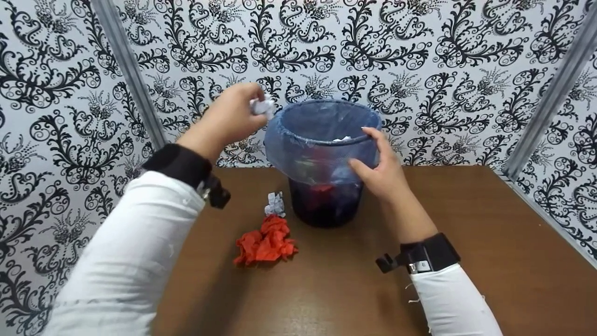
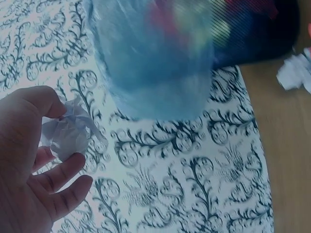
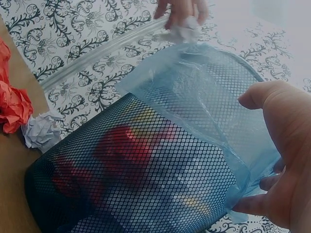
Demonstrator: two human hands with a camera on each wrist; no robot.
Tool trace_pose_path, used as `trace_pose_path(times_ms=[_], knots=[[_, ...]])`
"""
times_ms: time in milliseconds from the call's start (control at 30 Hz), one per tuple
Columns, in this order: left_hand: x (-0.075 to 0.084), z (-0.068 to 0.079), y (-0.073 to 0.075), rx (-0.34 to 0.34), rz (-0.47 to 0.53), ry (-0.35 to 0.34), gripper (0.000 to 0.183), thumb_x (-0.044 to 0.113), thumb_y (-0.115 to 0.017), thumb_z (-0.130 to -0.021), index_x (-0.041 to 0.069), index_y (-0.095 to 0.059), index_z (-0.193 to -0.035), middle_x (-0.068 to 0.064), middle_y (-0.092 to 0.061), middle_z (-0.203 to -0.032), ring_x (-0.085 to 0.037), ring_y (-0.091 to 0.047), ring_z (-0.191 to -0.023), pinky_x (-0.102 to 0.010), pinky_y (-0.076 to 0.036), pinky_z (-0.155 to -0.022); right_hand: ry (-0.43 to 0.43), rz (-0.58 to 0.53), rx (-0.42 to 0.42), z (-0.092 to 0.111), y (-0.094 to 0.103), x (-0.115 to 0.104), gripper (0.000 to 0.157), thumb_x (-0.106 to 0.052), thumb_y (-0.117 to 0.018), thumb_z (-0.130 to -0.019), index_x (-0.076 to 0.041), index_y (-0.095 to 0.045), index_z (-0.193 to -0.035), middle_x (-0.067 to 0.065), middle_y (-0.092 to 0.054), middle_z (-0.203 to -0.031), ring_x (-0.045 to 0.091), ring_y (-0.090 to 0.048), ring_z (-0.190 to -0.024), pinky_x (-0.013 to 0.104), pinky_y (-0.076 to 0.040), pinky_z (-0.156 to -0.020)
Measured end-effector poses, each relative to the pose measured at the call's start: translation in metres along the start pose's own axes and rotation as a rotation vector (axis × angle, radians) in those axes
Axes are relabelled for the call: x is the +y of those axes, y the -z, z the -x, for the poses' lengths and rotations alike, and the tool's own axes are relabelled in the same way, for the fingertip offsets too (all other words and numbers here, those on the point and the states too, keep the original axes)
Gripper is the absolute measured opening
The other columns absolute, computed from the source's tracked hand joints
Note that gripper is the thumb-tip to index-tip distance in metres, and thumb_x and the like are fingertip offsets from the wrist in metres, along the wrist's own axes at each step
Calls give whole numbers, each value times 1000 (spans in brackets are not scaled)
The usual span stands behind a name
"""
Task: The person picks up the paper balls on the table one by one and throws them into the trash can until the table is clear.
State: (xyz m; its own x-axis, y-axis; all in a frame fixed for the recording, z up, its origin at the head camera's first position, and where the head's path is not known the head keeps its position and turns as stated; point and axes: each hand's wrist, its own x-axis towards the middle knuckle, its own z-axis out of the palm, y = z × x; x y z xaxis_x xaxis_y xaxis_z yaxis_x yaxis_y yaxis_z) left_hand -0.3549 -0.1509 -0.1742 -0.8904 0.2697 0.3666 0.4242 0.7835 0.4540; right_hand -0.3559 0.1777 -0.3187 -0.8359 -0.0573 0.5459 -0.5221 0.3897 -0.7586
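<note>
My left hand [image 1: 233, 112] holds a crumpled white paper ball [image 1: 263, 108] in its fingertips, beside the left rim of a dark mesh wastebasket [image 1: 326, 207]. In the left wrist view the thumb and fingers pinch this paper [image 2: 70, 133]. A translucent blue bag [image 1: 317, 161] lines the basket and folds down over its rim. At the basket's right side my right hand [image 1: 385, 170] grips the lined rim, fingers spread around it. Through the mesh show red [image 3: 121, 150], yellow and white crumpled papers.
Left of the basket, a crumpled red paper [image 1: 266, 242] and another white paper ball [image 1: 275, 204] lie on the brown wooden table [image 1: 336, 289]. Patterned panels [image 1: 298, 46] stand close behind the basket and along both sides.
</note>
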Motion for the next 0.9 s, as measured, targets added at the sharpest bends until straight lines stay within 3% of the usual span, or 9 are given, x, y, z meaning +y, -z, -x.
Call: trace_pose_path(times_ms=[233,500,667,900], knots=[[26,-21,-17,2,10,-40,23,19,-68,-95,14,-59,-115,-4,-62,-116,-18,-63,-93,-28,-58,-79,39,15,46,-2,-3,4,70,-22,-78,-86,-28,-47,-149,7,-42,-160,31,-43,-143,56,-33,-119],[51,-35,-39,-34,15,-94,24,17,-69,-95,14,-61,-118,-4,-64,-123,-16,-63,-102,-26,-57,-86,16,2,18,-2,-1,3,72,-23,-78,-86,-31,-45,-149,8,-47,-154,33,-52,-130,61,-42,-110],[56,-37,-51,-37,-26,-128,20,18,-70,-95,16,-63,-114,-3,-63,-122,-16,-61,-107,-28,-55,-92,-1,-12,9,-1,-1,1,72,-25,-79,-86,-33,-45,-149,8,-48,-153,33,-51,-131,62,-42,-110],[54,-36,-58,-36,-84,-101,27,25,-71,-95,20,-65,-121,-3,-60,-127,-17,-57,-112,-32,-52,-99,-12,-43,8,-1,-1,2,72,-25,-80,-86,-35,-45,-149,8,-49,-152,33,-52,-129,61,-44,-109]])
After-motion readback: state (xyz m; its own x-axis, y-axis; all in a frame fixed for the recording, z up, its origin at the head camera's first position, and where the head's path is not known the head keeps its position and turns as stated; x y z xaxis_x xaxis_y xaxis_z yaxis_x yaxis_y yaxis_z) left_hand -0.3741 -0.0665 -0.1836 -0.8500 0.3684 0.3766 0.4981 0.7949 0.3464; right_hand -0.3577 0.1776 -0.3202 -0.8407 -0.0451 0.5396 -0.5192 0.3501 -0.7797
